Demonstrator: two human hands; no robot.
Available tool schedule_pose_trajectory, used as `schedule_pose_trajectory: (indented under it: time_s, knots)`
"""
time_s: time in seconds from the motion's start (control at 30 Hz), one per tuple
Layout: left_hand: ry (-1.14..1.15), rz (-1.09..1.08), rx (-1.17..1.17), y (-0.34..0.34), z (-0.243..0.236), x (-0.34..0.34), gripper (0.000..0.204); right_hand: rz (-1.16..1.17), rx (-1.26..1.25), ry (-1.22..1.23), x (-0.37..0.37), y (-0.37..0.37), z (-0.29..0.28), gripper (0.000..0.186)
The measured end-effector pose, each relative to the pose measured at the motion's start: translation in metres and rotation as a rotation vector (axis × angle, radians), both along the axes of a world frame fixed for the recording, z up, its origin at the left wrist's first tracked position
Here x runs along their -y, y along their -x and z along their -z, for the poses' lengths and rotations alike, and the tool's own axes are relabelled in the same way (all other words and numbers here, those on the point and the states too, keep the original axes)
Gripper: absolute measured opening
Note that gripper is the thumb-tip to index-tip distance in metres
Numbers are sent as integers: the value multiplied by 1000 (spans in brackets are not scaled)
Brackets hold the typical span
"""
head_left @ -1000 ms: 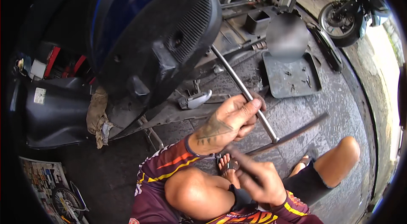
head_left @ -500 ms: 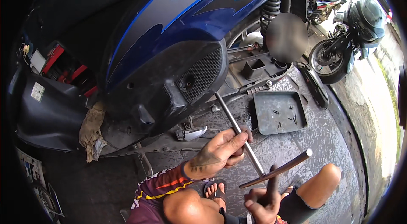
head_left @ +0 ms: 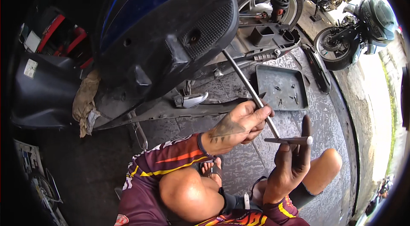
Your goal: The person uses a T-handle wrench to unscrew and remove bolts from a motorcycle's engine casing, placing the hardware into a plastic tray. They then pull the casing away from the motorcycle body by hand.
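Note:
A T-handle wrench (head_left: pixel 243 74) with a long silver shaft runs slantwise from under the lower edge of the scooter's black panel (head_left: pixel 171 51) toward me. My left hand (head_left: pixel 247 123) is closed around its shaft, just above the crossbar. At the crossbar (head_left: pixel 294 140) is my right hand (head_left: pixel 288 170), its index finger stretched upward and its thumb apart. That hand touches the bar without wrapping round it. The wrench's far tip is hidden behind the panel.
A grey tray (head_left: pixel 282 85) with several small screws lies on the floor beyond my hands. A long black plastic trim (head_left: pixel 260 38) and a silver footpeg (head_left: pixel 192 99) lie nearby. A rag (head_left: pixel 86 102) hangs at left, and another motorcycle (head_left: pixel 363 29) stands at the far right.
The wrench's crossbar has turned about the shaft, and my right hand has moved up and right with it. My left hand stays on the shaft. The whole view has shifted.

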State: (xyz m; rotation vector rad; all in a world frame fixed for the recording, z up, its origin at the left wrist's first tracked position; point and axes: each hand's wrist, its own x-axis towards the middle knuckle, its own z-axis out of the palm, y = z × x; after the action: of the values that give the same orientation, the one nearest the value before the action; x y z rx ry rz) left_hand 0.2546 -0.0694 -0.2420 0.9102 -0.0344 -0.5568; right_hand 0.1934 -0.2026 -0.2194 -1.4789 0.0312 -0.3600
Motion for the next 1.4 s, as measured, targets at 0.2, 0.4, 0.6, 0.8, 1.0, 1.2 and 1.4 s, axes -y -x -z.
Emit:
schedule_pose_trajectory:
  time_s: [0.2, 0.4, 0.6, 0.8, 1.0, 1.2, 1.4]
  knots:
    - [107, -38, 60, 2, -9, -4, 25, -994, -242, 1499, 74, 35, 86, 34]
    - [64, -102, 4, 1, -1, -3, 22, -131, -277, 269, 88, 21, 43, 38]
    - [48, -128, -28, 0, -5, -7, 24, -230, -127, 49, 48, 22, 32, 63]
    - [40, -163, -18, -1, -1, -3, 24, -153, 12, 9, 7, 14, 13, 42]
    - [87, -62, 91, 5, -5, 12, 22, 47, 60, -1, -5, -2, 3, 48]
    - [119, -83, 105, 4, -3, 1, 18, -851, -197, 1312, 93, 27, 76, 26]
    - [98, -89, 50, 2, -4, -6, 20, -101, 142, 723, 122, -36, -32, 32]
